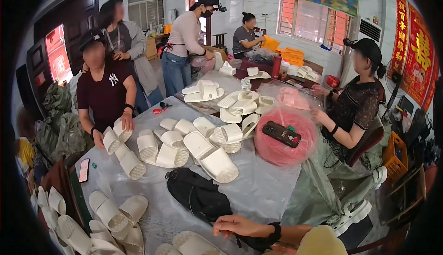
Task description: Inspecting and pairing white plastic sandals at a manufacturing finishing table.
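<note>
Far left, a pale-screened phone [83,170] lies close to the edge of the table [272,190]; a sleeve or a shoved slipper could knock it off. Just beyond the table's near-left side, white slippers [110,213] lie heaped at odd angles, so tugging one from below would likely topple the rest.

A co-worker's hand [128,120] rests on a white slipper farther along; anyone reaching across might bump it. Behind lie red-handled scissors [160,111], apart from the slippers — a blind sweep there could catch a blade.

At the lower edge, a few near slippers [194,245] are cut off by the frame. Above them the black bag [194,192] lies slumped on the table, between those and the loose central pile [210,156]. If the bag were dragged, it could push slippers out of their pairs.

The person's right hand [235,226] is just beside the bag's near end. Its fingers are bent, tips pointing left, and whether they pinch anything I cannot tell. The wristband [276,229] could snag on a strap. The left hand is not visible, so its fingers cannot be judged.

To the right, a dark phone [281,134] sits tilted on a bulging pink plastic bundle [272,156]; the slick, rounded top gives poor support — one nudge might send it sliding.
</note>
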`<state>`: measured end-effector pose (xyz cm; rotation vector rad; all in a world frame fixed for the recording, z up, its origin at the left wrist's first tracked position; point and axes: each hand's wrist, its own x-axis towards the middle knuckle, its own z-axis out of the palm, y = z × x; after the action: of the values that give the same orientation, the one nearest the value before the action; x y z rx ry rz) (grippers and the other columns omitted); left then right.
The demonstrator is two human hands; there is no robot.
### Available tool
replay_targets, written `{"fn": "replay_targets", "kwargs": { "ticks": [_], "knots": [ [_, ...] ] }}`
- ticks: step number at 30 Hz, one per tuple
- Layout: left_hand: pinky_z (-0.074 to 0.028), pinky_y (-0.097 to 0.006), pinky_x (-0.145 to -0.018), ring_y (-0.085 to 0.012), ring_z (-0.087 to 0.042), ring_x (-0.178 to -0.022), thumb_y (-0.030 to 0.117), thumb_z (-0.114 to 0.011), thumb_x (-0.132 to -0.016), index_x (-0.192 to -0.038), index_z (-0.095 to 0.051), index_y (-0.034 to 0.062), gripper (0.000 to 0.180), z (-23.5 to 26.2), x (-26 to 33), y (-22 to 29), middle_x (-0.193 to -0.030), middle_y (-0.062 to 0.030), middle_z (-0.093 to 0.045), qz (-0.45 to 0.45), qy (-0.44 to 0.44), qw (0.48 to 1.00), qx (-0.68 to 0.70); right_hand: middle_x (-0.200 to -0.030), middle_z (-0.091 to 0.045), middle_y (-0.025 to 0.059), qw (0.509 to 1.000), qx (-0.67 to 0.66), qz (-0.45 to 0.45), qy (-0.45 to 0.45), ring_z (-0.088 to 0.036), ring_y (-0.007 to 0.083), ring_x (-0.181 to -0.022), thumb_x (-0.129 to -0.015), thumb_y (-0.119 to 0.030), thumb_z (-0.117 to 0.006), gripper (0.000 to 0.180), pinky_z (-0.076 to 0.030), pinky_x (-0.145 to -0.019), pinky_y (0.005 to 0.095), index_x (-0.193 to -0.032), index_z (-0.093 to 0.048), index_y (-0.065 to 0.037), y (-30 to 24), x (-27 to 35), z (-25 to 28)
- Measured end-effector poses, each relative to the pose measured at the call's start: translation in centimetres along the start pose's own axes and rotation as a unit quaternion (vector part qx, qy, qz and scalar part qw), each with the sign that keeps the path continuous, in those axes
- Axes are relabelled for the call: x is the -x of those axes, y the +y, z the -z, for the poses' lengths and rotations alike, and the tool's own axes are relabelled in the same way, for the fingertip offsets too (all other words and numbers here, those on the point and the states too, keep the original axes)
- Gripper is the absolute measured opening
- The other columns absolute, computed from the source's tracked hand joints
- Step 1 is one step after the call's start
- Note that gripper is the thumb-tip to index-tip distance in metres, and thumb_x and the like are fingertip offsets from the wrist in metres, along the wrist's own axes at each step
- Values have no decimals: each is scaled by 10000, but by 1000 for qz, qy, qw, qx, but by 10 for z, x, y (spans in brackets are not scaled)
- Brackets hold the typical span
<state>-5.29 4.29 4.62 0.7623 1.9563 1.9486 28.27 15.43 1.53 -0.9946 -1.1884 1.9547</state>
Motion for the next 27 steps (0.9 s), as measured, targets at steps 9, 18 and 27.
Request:
{"fn": "replay_targets", "kwargs": {
  "ticks": [9, 18, 27],
  "knots": [
    [-430, -291, -762, -252, -557, -912, 229, -498, -865, -1212, -446, -6, 422, -39, -55, -34, -1091, -201, -548, -58, -153, 947, -275, -833, -550, -16, 999, -51, 13, 9, -436, 46, -614, -903, -255, -425, 222, -356, -560, 180, -902, -539, -65, -5, 2, -13],
    [-366, -334, -912, -226, -484, -1066, 203, -445, -897, -1233, -403, -28, 410, -2, 32, -25, -1201, -162, -480, -45, -271, 937, -216, -747, -535, -6, 1000, 0, 15, -10, -415, 49, -596, -910, -250, -428, 233, -350, -564, 189, -870, -531, -46, -23, -5, -38],
    [-406, -313, -797, -172, -513, -854, 243, -418, -917, -1008, -512, -3, 279, -34, 63, 11, -902, -72, -549, 64, -329, 936, 104, -694, -516, -4, 948, 202, 18, -244, -456, 68, -625, -901, -236, -455, 261, -362, -574, 214, -799, -544, -12, 23, -13, -90]
  ]
}}
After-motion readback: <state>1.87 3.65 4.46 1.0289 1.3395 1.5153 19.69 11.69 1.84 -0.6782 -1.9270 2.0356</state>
